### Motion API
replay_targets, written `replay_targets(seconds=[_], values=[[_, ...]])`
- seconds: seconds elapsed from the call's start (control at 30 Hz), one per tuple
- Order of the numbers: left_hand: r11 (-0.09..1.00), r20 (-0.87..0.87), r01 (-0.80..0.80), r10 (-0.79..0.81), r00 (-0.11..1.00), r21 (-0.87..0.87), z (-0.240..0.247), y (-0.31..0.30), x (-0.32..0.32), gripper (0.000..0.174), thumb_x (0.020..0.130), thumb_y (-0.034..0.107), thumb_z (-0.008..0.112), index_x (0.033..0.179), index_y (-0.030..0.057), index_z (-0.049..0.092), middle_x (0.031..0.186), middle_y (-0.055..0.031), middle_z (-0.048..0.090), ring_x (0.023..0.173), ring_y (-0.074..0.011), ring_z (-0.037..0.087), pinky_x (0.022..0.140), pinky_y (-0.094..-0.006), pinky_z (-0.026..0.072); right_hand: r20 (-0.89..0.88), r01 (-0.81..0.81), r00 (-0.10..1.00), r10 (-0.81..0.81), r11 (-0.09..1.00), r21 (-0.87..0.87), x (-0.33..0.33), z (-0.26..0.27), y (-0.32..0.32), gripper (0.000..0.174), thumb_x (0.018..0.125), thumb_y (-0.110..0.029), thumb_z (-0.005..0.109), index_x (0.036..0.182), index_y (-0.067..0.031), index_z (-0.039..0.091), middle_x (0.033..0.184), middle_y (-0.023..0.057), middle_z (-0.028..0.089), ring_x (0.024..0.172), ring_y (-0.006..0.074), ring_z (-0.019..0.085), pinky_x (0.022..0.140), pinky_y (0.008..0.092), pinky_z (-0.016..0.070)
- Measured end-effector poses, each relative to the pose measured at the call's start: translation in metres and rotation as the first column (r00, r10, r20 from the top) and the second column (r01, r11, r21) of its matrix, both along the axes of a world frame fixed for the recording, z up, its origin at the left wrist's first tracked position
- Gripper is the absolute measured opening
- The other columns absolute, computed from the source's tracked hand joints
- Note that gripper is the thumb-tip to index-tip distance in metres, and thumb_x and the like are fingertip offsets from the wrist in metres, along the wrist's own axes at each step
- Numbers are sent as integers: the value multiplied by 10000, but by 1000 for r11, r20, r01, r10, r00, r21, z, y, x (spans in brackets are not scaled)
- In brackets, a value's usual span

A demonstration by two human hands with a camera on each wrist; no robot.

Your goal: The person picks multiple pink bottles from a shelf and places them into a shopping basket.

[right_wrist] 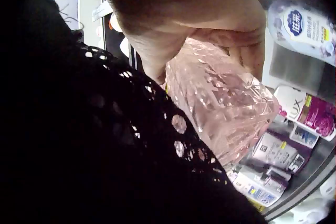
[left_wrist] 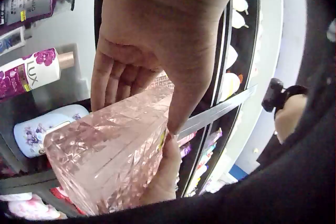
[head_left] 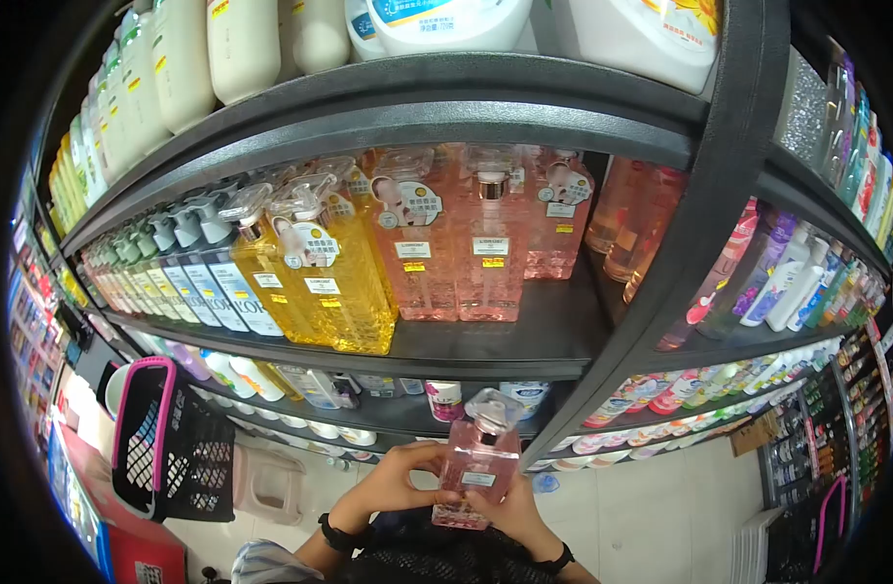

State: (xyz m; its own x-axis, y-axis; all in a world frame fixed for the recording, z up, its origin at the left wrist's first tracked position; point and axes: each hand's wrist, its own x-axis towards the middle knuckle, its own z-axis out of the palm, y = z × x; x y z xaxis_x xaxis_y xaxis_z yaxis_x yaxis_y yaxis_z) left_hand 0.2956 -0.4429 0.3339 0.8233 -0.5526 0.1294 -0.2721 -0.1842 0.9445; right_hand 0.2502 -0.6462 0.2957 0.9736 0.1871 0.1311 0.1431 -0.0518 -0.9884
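Pink bottle in both hands, below and in front of middle shelf; clear cap at upper end, white label facing up toward person. Left hand grasping one side, fingers curled round it, thumb on front. Right hand grasping opposite side, thumb also on front. On middle shelf: yellow bottles, similar pink bottles just right of them. Above middle shelf: white bottles. Below middle shelf, far left: black basket with pink rim.
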Motion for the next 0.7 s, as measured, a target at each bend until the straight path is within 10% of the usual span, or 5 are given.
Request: replay_targets(seconds=[0.2,0.7], values=[[970,85,-203,193,978,131,-5,6,-34,568,685,205,832,1148,-32,604,850,-117,658,752,-179,641,693,-297,511,-201,-94,963,179,923,373,-6,-37,16,540,858,-175,688,1287,-8,404,1070,98,635,932,140,618,807,290,504],[842,111,-481,468,877,243,4,97,-119,548,759,336,757,1158,-3,594,932,-147,665,801,-233,652,683,-325,525,-152,-387,906,396,918,88,-31,-34,109,524,868,-197,673,1261,5,392,1097,95,610,980,136,593,845,291,487]])
